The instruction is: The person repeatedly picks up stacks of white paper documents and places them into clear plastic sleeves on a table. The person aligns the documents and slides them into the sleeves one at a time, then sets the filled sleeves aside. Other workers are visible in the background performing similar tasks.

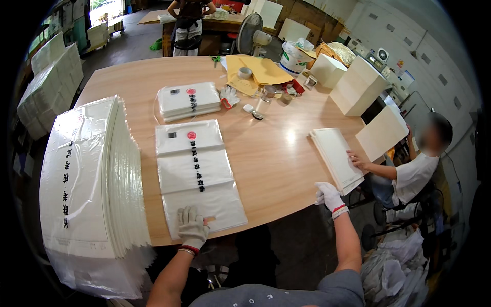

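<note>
A white plastic bag [197,163] with dark printing lies flat on the table in front of me. Resting on its near end is my left hand [192,227], in a pale work glove with the thumb bare, fingers stretched out. My right hand [329,196], gloved in white with a red cuff, is at the table's front edge, its fingers curled in; whether anything is inside them is hidden. Just beyond it lies a stack of white paper sheets [332,156], on which a seated co-worker's hand [356,159] rests.
A tall pile of filled plastic bags [84,174] stands at left. Farther back are a smaller bag stack [189,102], a spare glove [229,96], yellow envelopes [261,69], a tape roll [244,72] and a white bucket [294,59]. Paper blocks [358,87] stand at right.
</note>
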